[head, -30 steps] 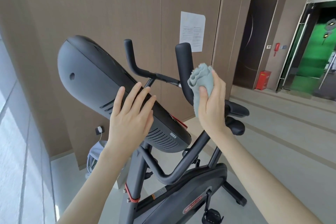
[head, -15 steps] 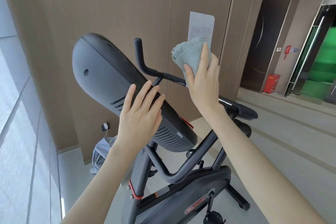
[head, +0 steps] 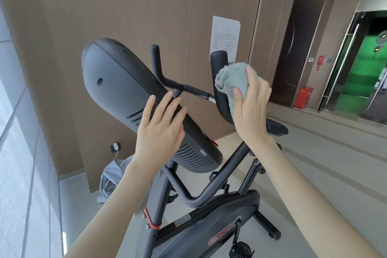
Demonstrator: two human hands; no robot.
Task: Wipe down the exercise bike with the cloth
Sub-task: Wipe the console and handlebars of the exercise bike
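A black exercise bike (head: 211, 195) fills the middle of the view, its large dark console back (head: 123, 94) tilted toward me. My left hand (head: 160, 130) lies flat against the console's back, fingers spread. My right hand (head: 251, 109) grips a light grey-blue cloth (head: 232, 81) and presses it against the padded right handlebar grip (head: 218, 65), which stands upright. The thinner left handlebar (head: 156, 63) rises behind the console. The seat (head: 276, 128) shows just past my right wrist.
A brown panelled wall with a white paper notice (head: 225, 37) stands behind the bike. A grey bag (head: 114, 178) and a plugged-in charger (head: 115, 146) are at the wall's foot. A red box (head: 303, 97) and a green-lit glass doorway (head: 360, 65) lie to the right.
My right hand with the cloth went up to the top of the right handlebar grip and has come back down to its middle. My left hand stayed on the console.
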